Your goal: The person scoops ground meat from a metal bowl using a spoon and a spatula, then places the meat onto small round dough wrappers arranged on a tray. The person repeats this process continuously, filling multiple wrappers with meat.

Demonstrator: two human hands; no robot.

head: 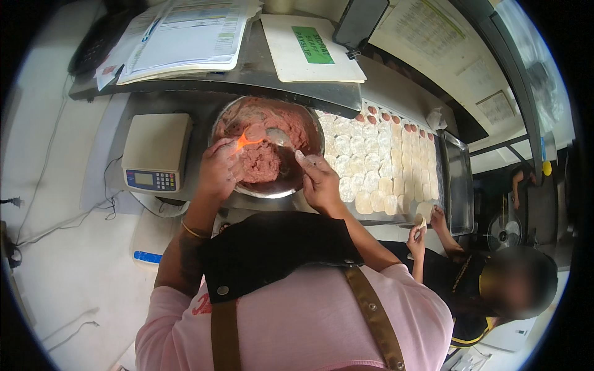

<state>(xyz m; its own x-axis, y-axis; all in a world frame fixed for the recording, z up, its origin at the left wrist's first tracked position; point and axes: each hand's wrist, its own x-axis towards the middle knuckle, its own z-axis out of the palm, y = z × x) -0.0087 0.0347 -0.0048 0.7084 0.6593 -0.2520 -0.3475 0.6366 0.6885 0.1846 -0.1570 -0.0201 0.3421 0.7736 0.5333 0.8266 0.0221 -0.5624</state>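
A large round metal bowl (290, 191) of raw ground meat (260, 162) stands before me. My left hand (223, 169) grips an orange plastic scoop (243, 141), its round head over the bowl and filled with meat. My right hand (320, 178), at the bowl's right rim, holds a metal spoon (277, 137) by its handle, with the spoon's bowl close to the scoop. Right of the bowl lie rows of round, floured dough wrappers (371, 162); small portions of meat (386, 117) sit on several along the far edge.
A digital scale (155, 148) stands left of the bowl. A shelf (297, 98) with papers and a folder overhangs the far side. A metal tray (458, 185) is at the right. A co-worker (445, 264) beside me handles wrappers at the near right edge.
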